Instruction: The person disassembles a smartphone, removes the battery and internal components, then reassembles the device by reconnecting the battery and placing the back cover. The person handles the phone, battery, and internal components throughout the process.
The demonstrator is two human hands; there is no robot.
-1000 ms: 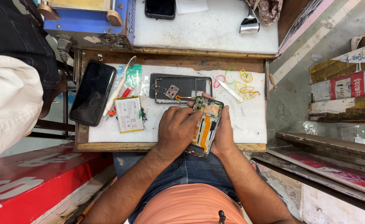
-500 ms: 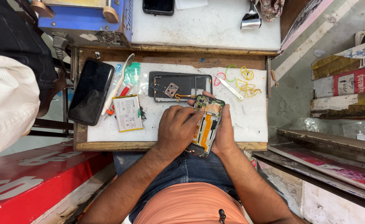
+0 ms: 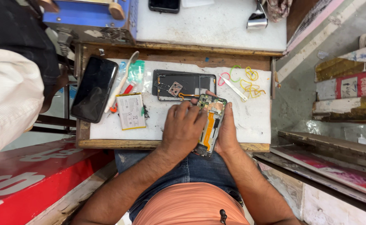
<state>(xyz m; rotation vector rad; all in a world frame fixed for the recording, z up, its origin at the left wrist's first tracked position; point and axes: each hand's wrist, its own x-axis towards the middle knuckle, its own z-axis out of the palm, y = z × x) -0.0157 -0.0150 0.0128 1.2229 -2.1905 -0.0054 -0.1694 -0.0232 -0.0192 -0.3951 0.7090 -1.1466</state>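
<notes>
Your left hand (image 3: 183,129) and right hand (image 3: 228,134) grip the opened phone (image 3: 210,125) (orange ribbon cable showing) over the white mat (image 3: 253,121), fingers curled and pressed on its edges; the back cover (image 3: 185,85) lies just beyond it, the battery (image 3: 130,111) beside it

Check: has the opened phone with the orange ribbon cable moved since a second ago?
No. The opened phone stays below the black back cover, gripped by both hands.

Opened phone body with exposed board (image 3: 210,125): black, green board, orange ribbon strip.
Flat rectangular battery (image 3: 131,111), left of that phone: white, yellow edge.
Thin rubber loops (image 3: 249,81), right of it: yellow, green, pink.
Work mat (image 3: 253,121): white.
</notes>
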